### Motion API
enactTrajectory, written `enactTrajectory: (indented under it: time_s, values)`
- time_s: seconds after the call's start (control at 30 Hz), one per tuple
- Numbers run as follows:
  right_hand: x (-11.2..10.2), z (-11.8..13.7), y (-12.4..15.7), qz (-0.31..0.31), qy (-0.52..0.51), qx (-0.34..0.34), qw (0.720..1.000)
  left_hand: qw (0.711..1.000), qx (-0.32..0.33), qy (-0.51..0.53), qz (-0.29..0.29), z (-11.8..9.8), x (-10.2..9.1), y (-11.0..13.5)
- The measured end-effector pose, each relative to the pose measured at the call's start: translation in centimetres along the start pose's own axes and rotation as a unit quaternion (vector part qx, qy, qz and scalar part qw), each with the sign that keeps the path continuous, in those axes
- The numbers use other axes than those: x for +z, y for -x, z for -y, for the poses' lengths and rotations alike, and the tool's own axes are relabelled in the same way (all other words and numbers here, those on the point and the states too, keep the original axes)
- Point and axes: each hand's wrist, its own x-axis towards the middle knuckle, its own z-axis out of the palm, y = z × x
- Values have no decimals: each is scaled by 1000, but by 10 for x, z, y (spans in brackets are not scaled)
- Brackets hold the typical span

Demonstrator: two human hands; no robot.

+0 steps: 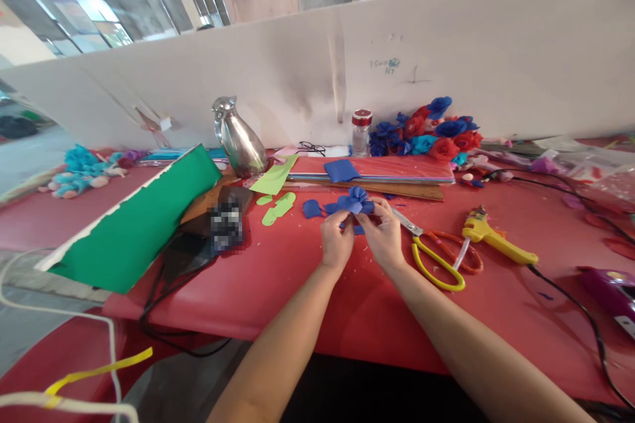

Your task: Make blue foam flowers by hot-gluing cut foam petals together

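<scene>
Both my hands hold a blue paper flower (357,199) above the red table (278,284). My left hand (338,238) pinches it from below on the left. On the other side, the fingers of my right hand (384,234) close on its edge. Loose blue paper petals (312,209) lie beside and beneath the flower. Just right of my right hand are scissors (436,271) with a yellow and an orange handle. A yellow glue gun (496,238) rests farther right, its black cord trailing to the table's edge. Green paper leaves (278,207) lie to the left.
A steel jug (241,142) and a red-lidded jar (362,132) stand along the white partition (278,73). Blue and red paper flowers (436,132) are heaped at the back. A green board (139,225) leans at left. Stacked coloured paper (397,170) lies beyond my hands.
</scene>
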Motion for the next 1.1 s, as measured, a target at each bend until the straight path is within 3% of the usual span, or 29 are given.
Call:
enactTrajectory:
  time_s: [0.27, 0.57, 0.7, 0.83, 1.0, 1.1]
  values:
    - [0, 0, -2, 7, 6, -16, 1000, 1000, 11, -3, 5, 0, 0, 1]
    - [-1, -11, -6, 63, -42, -4, 997, 1000, -20, -12, 6, 4, -1, -1]
    - [-2, -11, -7, 55, -48, -5, 997, 999, -35, -7, 11, 2, -1, -1]
    - [-2, -7, -7, 60, -94, 32, 993, 996, -55, 60, 26, 3, -2, -5]
    - [-1, 1, -9, 64, -147, 58, 985, 982, -86, 166, -11, 8, -4, -9]
    - [-1, 5, -10, 64, -165, 72, 982, 969, -119, 215, 1, 8, -4, -9]
